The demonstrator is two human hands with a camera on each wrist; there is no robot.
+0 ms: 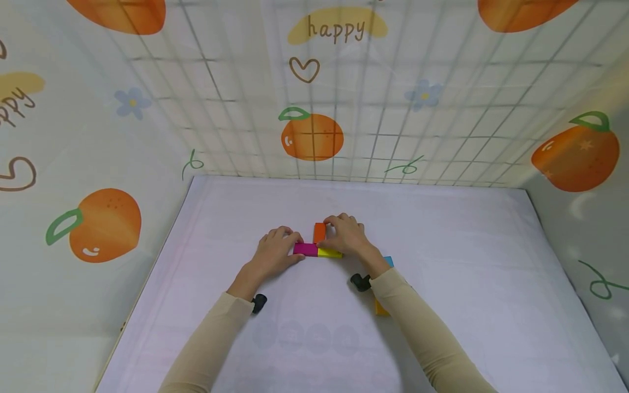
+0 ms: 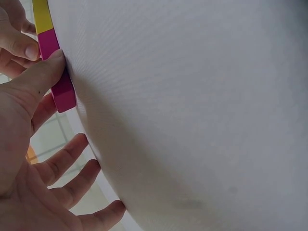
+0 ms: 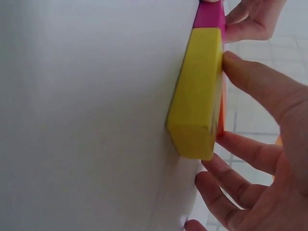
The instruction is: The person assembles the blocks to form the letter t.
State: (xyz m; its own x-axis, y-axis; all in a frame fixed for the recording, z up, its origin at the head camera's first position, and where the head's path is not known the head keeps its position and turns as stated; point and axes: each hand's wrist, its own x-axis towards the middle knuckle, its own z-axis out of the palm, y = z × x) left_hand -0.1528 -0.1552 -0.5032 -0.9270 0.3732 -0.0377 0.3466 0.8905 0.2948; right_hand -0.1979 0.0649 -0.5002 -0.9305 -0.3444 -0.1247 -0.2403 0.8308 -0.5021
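A magenta block (image 1: 306, 250) and a yellow block (image 1: 330, 254) lie end to end on the white table. An orange block (image 1: 319, 232) extends away behind them from where they meet. My left hand (image 1: 276, 252) holds the magenta block at its left part, thumb on the near side and index finger behind. The other left fingers (image 2: 72, 188) are spread, tips at the table. My right hand (image 1: 348, 236) holds the orange block between thumb and index finger. Its thumb (image 3: 250, 77) lies at the yellow block's upper edge; the index fingertip meets the orange block's side.
Under the right forearm, a blue block (image 1: 389, 261) and an orange-yellow block (image 1: 381, 309) are partly hidden. Small black devices sit at both wrists. A printed fabric wall (image 1: 236, 136) with a wire grid stands behind the table (image 1: 467, 245), and more fabric flanks both sides.
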